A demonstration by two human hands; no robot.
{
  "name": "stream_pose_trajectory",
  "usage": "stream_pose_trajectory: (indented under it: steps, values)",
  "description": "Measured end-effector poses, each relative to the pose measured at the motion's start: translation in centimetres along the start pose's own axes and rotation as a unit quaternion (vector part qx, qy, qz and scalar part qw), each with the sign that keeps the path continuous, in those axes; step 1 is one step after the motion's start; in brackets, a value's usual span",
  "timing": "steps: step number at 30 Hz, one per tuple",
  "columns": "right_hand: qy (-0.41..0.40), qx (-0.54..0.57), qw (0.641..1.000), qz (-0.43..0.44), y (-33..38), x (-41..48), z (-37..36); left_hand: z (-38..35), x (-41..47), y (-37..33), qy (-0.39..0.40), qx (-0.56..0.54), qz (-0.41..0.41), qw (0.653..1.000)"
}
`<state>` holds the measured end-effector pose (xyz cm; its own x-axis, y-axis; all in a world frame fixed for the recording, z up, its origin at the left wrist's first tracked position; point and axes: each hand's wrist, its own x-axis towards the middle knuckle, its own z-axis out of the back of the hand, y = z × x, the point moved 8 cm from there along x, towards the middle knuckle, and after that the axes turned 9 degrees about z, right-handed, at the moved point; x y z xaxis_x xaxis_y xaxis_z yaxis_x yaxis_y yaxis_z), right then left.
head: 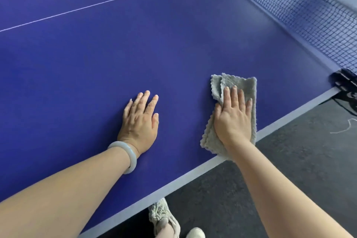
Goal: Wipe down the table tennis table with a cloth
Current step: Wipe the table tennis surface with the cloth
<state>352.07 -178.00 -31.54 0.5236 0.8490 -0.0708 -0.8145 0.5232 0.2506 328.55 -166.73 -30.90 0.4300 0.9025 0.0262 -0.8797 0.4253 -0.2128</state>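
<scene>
The blue table tennis table (135, 44) fills most of the view, with a white edge stripe along its near side. A folded grey cloth (245, 87) lies on the table close to that edge. My right hand (232, 116) lies flat on the cloth with straight fingers, pressing it onto the surface. My left hand (140, 121) rests flat on the bare table to the left of the cloth, fingers spread. A pale bangle sits on my left wrist.
The black net (301, 11) runs along the upper right, held by a black clamp (345, 81) at the table's edge. A thin white centre line (100, 3) crosses the far surface. Dark floor (289, 160) lies below the edge, with my shoes (164, 218) there.
</scene>
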Motion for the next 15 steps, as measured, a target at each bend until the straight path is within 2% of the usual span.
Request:
stream_pose_trajectory:
  steps: [2, 4, 7, 9, 12, 15]
  values:
    - [-0.008, 0.014, 0.999, 0.039, 5.4, -2.5, -1.5, -0.1, 0.1, 0.0, 0.005, 0.006, -0.003, 1.000]
    - [0.005, 0.034, 0.985, 0.168, 11.9, -6.6, -3.0, -0.2, 0.2, 0.1, 0.014, 0.003, -0.003, 1.000]
    - [0.024, 0.036, 0.954, 0.296, 14.2, -9.2, -3.2, -0.2, 0.2, 0.2, 0.023, -0.014, -0.005, 1.000]
    - [0.016, 0.004, 0.958, 0.287, 11.6, -6.9, -2.6, -0.1, 0.2, 0.1, 0.015, -0.019, -0.012, 1.000]
    - [-0.003, -0.002, 0.989, 0.145, 7.7, -2.6, -1.6, 0.0, 0.1, 0.2, 0.005, -0.031, -0.011, 0.999]
    - [0.003, 0.009, 0.994, 0.106, 8.0, -1.9, -1.8, 0.1, 0.1, 0.4, 0.008, -0.072, -0.011, 0.997]
